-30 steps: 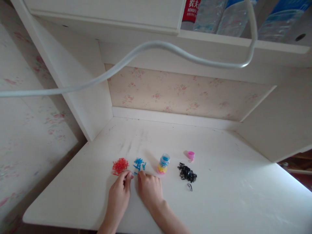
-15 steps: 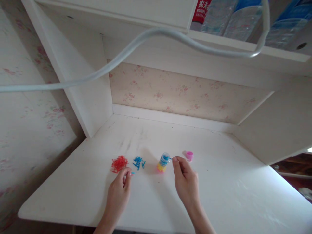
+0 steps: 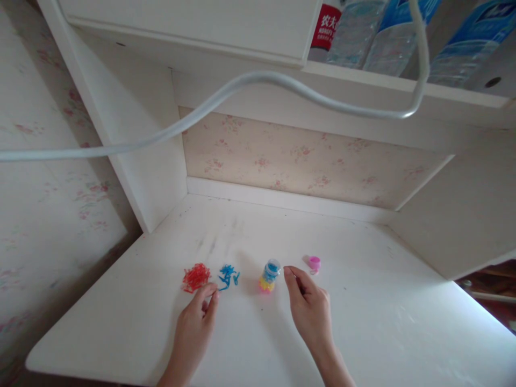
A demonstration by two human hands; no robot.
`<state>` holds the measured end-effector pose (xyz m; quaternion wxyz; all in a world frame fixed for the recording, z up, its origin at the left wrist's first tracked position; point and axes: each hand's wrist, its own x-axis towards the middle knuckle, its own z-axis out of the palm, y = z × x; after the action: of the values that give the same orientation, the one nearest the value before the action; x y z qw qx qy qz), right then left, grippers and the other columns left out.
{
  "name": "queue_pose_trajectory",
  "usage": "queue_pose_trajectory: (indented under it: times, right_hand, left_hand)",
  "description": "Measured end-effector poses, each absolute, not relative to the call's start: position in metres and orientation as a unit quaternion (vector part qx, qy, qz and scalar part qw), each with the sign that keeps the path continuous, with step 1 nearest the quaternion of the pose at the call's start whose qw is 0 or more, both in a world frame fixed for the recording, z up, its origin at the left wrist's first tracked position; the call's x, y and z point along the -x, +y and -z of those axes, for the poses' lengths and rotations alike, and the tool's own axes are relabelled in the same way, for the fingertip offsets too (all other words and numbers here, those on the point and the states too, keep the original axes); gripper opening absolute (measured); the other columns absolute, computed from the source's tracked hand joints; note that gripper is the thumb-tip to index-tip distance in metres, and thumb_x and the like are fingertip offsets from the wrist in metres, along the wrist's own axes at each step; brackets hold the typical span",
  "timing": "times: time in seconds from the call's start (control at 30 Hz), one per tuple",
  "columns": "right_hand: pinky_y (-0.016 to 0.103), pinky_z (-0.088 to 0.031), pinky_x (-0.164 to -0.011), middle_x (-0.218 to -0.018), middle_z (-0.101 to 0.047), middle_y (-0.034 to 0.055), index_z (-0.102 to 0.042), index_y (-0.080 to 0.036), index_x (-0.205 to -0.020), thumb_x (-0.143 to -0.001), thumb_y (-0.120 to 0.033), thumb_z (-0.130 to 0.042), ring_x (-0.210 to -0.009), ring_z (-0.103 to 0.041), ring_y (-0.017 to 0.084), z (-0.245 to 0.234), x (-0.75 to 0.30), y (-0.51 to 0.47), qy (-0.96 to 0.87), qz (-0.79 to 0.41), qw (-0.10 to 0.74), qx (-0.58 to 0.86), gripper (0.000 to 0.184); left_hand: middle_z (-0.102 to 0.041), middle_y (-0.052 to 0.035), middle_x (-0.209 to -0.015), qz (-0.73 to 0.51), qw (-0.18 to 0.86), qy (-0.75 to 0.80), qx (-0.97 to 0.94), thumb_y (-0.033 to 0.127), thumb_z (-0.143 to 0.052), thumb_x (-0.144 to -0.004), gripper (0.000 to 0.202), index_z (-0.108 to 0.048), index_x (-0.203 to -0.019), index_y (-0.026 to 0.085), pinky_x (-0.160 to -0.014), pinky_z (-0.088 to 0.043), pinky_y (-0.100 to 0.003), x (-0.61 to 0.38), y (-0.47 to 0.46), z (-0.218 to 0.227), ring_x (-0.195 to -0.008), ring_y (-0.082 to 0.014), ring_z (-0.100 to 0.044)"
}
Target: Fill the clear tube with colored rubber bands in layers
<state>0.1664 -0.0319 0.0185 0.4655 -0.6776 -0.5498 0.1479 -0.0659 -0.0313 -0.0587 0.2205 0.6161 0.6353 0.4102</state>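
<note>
A small clear jar (image 3: pixel 270 275) stands upright on the white desk, with pink, yellow and blue layers of what look like tiny rubber bands inside. My right hand (image 3: pixel 309 303) hovers just right of its mouth, thumb and forefinger pinched, and nothing shows between them. At the near side of a loose blue pile of bands (image 3: pixel 228 275), my left hand (image 3: pixel 197 316) is closed in a pinch, a blue strand at its fingertips. Left of that pile lies a heap of red bands (image 3: pixel 196 277), close behind my left knuckles.
A pink cap (image 3: pixel 314 262) lies behind my right hand, with a small loop beside it. Across the upper view runs a white cable (image 3: pixel 258 78). Plastic bottles (image 3: pixel 358 37) sit on the shelf above, and side panels flank the desk (image 3: pixel 363 333).
The blue band that stretched from my right fingertips to the jar's mouth no longer shows there. My left fingertips have come against the blue pile. The camera view has tilted slightly up.
</note>
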Motion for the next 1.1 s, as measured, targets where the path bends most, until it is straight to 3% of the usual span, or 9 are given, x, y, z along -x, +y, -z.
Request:
queue_pose_trajectory:
  times: [0.23, 0.33, 0.5, 0.77, 0.93, 1.1]
  right_hand:
    - [0.019, -0.035, -0.05, -0.068, -0.063, 0.0015, -0.071, -0.016, -0.092, -0.089, -0.054, -0.048, -0.055, -0.049, 0.011, 0.03, -0.167, -0.056, -0.526, -0.262, 0.453, 0.671, 0.044]
    - [0.02, -0.036, -0.049, -0.066, -0.063, 0.0021, -0.071, -0.015, -0.089, -0.089, -0.055, -0.046, -0.055, -0.05, 0.012, 0.051, -0.165, -0.067, -0.528, -0.308, 0.434, 0.662, 0.047]
    - [0.019, -0.037, -0.05, -0.061, -0.061, 0.0007, -0.071, -0.017, -0.089, -0.089, -0.056, -0.045, -0.053, -0.051, 0.013, 0.061, -0.163, -0.081, -0.54, -0.319, 0.43, 0.65, 0.046]
    - [0.018, -0.037, -0.05, -0.057, -0.058, -0.0002, -0.069, -0.019, -0.08, -0.092, -0.054, -0.039, -0.05, -0.051, 0.012, 0.062, -0.158, -0.083, -0.574, -0.286, 0.445, 0.624, 0.048]
    - [0.018, -0.038, -0.051, -0.059, -0.059, 0.0001, -0.069, -0.018, -0.081, -0.093, -0.054, -0.038, -0.052, -0.053, 0.012, 0.059, -0.163, -0.083, -0.571, -0.297, 0.449, 0.62, 0.048]
    - [0.018, -0.039, -0.053, -0.063, -0.063, 0.001, -0.068, -0.019, -0.083, -0.093, -0.053, -0.038, -0.055, -0.057, 0.013, 0.058, -0.167, -0.083, -0.58, -0.307, 0.428, 0.621, 0.047]
  left_hand:
    - [-0.061, 0.0031, -0.059, -0.432, 0.285, 0.604, -0.606, 0.048, -0.046, -0.09, 0.033, -0.062, -0.098, 0.02, -0.052, -0.048, -0.022, 0.048, -0.031, 0.033, -0.051, -0.013, -0.059]
    - [-0.06, 0.0016, -0.063, -0.455, 0.241, 0.568, -0.642, 0.042, -0.044, -0.092, 0.029, -0.061, -0.097, 0.019, -0.054, -0.047, -0.022, 0.026, -0.026, 0.007, -0.054, -0.0128, -0.057]
    - [-0.063, -0.0043, -0.09, -0.469, 0.169, 0.516, -0.696, 0.032, -0.043, -0.095, 0.021, -0.06, -0.094, 0.02, -0.066, -0.048, -0.023, -0.009, -0.015, -0.024, -0.075, -0.0132, -0.06]
    - [-0.062, -0.0032, -0.093, -0.409, 0.085, 0.529, -0.739, 0.03, -0.042, -0.095, 0.021, -0.061, -0.095, 0.022, -0.072, -0.048, -0.024, -0.036, -0.004, -0.037, -0.08, -0.014, -0.063]
    - [-0.064, -0.0013, -0.088, -0.338, 0.058, 0.545, -0.765, 0.031, -0.04, -0.096, 0.024, -0.063, -0.095, 0.024, -0.065, -0.047, -0.022, -0.038, 0.001, -0.039, -0.072, -0.0126, -0.064]
    - [-0.065, -0.0033, -0.089, -0.378, 0.054, 0.547, -0.745, 0.031, -0.039, -0.096, 0.027, -0.063, -0.094, 0.021, -0.068, -0.047, -0.023, -0.009, 0.009, -0.036, -0.078, -0.0143, -0.063]
